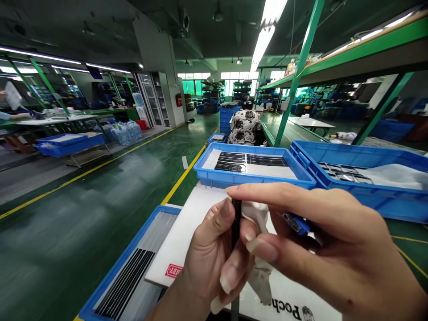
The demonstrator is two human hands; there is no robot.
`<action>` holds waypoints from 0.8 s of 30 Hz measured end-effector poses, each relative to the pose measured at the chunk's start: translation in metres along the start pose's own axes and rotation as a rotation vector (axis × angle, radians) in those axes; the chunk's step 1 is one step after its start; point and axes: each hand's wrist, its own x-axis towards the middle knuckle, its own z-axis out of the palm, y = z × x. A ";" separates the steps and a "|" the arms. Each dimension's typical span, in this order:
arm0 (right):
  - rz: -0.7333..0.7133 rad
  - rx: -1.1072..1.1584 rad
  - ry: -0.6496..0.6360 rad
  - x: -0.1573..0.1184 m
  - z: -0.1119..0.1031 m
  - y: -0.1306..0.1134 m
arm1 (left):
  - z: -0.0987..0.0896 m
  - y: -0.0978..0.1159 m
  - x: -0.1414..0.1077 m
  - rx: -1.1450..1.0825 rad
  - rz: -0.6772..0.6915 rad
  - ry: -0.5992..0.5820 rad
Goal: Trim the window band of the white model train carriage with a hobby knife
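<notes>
A black strip (236, 223) is gripped by the closed fingers (224, 213) of the left hand (207, 263), while a white cloth (258, 214) is pinched against it by the right hand (334, 236). Above a white board (187, 236), the strip could be dropped or snapped if pressed too hard.

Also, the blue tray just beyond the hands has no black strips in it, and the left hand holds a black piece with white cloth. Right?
No: the head view shows black strips in that blue tray. The left hand holding the black piece with white cloth is right.
</notes>
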 end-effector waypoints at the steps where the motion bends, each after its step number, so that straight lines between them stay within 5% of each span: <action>1: 0.004 -0.017 0.004 0.000 -0.002 0.000 | 0.000 0.000 0.000 -0.051 -0.016 -0.065; 8: 0.113 -0.023 0.275 -0.006 0.001 -0.006 | 0.002 -0.002 -0.001 -0.209 -0.033 -0.252; 12: 0.132 -0.014 0.260 -0.007 0.002 -0.006 | 0.002 -0.004 0.002 -0.199 -0.042 -0.248; 18: 0.127 -0.066 0.205 -0.009 -0.005 0.000 | 0.002 -0.015 0.001 -0.152 -0.068 -0.143; 24: 0.166 -0.107 0.290 -0.009 -0.002 0.000 | 0.000 -0.027 -0.001 0.043 -0.002 0.014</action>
